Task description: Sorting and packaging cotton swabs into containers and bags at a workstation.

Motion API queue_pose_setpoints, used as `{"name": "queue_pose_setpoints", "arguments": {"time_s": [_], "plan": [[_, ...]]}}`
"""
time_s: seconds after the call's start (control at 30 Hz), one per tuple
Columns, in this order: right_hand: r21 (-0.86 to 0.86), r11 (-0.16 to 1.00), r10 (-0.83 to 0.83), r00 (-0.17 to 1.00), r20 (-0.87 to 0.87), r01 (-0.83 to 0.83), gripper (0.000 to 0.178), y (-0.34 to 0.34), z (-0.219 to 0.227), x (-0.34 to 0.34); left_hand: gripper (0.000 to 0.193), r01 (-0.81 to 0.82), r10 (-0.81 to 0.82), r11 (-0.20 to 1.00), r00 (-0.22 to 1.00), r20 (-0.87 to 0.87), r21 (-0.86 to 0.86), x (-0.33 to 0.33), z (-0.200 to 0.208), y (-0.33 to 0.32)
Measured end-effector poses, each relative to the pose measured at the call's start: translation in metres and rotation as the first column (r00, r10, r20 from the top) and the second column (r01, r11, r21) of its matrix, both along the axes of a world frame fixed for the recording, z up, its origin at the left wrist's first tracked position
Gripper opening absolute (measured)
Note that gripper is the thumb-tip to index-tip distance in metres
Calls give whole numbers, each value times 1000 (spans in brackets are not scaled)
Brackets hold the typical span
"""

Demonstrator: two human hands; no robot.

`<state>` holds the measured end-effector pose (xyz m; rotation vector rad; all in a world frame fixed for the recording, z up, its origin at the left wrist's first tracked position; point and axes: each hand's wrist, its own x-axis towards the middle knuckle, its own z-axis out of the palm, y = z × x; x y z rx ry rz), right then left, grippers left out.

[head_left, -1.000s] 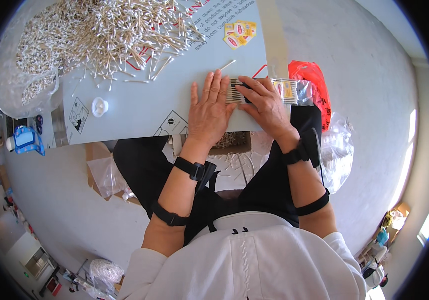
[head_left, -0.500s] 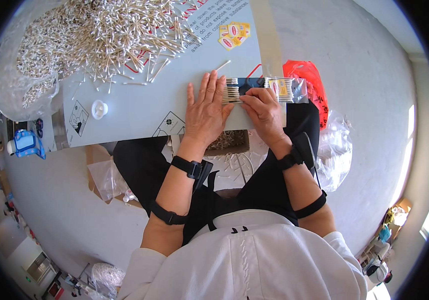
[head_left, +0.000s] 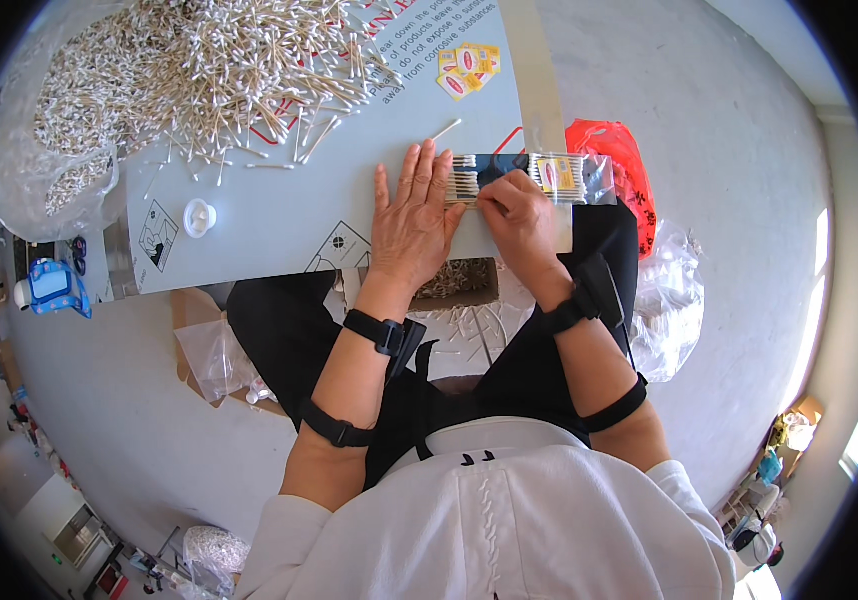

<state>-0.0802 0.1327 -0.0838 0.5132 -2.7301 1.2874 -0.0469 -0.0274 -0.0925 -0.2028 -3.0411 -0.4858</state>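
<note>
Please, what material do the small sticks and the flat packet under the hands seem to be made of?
The sticks look like pale wood or paper with white cotton tips, matte. The packet looks like thin clear plastic film: glossy, and the rows of sticks show through it. The left hand lies flat beside it and the right hand pinches it.

I see white-tipped tan cotton swabs (head_left: pixel 199 60), a clear packet (head_left: pixel 534 178) w/ yellow label, pale grey-blue desk (head_left: pixel 279 200), red bag (head_left: pixel 614 160), black wristbands.
</note>
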Motion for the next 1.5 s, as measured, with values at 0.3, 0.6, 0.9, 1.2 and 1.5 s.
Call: {"name": "queue_pose_setpoints", "arguments": {"time_s": [0.3, 0.6, 0.9, 1.2, 1.5], "plan": [[-262, 958, -87, 990, 109, 113, 24, -6, -8, 0, 73, 20, -20, 1000, 999, 43, 1, 1, 7, 2], [-707, 675, -33, 966, 255, 210, 38, -28, -14, 4, 61, 37, 18, 936, 988, -154, 349, -15, -3, 12], [-732, 643, -40, 965, 259, 223, 37, -31, -18, -2, 50, -122, 276, 659, 957, -88, 743, -22, -7, 30], [-684, 675, -113, 955, 276, 277, 39, -16, -17, -8, 46, -80, 273, 670, 951, -144, 738, -28, -11, 53], [-654, 706, -166, 962, 218, 270, 36, -10, -20, -12, 37, -31, 198, 818, 953, -231, 575, -41, -8, 48]]}}
